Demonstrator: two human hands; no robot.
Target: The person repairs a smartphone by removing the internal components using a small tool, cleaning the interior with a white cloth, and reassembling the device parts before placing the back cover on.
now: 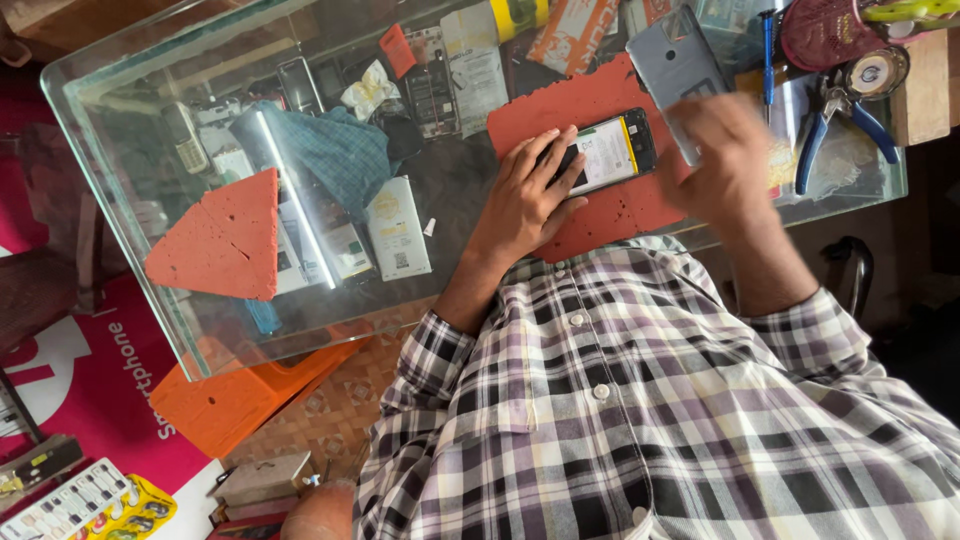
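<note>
On red mat (590, 105), left hand (525, 195) flat on opened phone (608, 152), right hand (725, 160) gripping grey back cover (675, 65).

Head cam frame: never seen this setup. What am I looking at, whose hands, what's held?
No machine here: a person wears one camera on the head, looking down at their own two bare hands over a glass table. The picture seems turned around, so the checked shirt fills the bottom. The left hand presses on an opened phone lying on a red mat. The right hand, blurred by motion, holds a grey back cover. Blue-handled pliers lie to the right, a red triangular mat piece to the left. Phone parts show through the glass.
</note>
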